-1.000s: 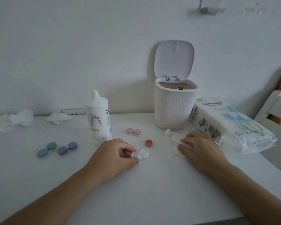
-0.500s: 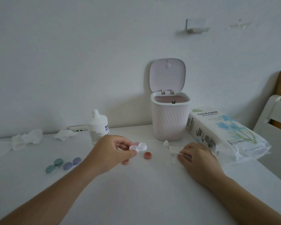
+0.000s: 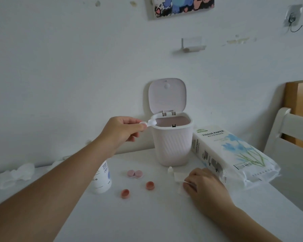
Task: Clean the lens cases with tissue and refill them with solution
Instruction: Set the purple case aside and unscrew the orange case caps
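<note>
My left hand [image 3: 122, 131] pinches a clear uncapped lens case [image 3: 148, 123] and holds it raised at the left rim of the open white bin [image 3: 172, 145]. My right hand [image 3: 202, 186] rests on the table with curled fingers gripping a white tissue [image 3: 179, 178]. A pink capped lens case [image 3: 135, 173] lies in front of the bin. Two loose red caps [image 3: 125, 193] [image 3: 150, 185] lie nearer to me. The white solution bottle [image 3: 102, 179] stands partly hidden behind my left forearm.
A tissue paper pack [image 3: 234, 158] lies right of the bin. A small white bottle cap [image 3: 170, 169] stands by the tissue. Crumpled tissues [image 3: 19, 172] lie at the far left by the wall. A chair back [image 3: 294, 135] stands at the right.
My left hand lifted the clear case off the table and carried it up and right to the bin's rim. My right hand stayed on the tissue. The view tilted up.
</note>
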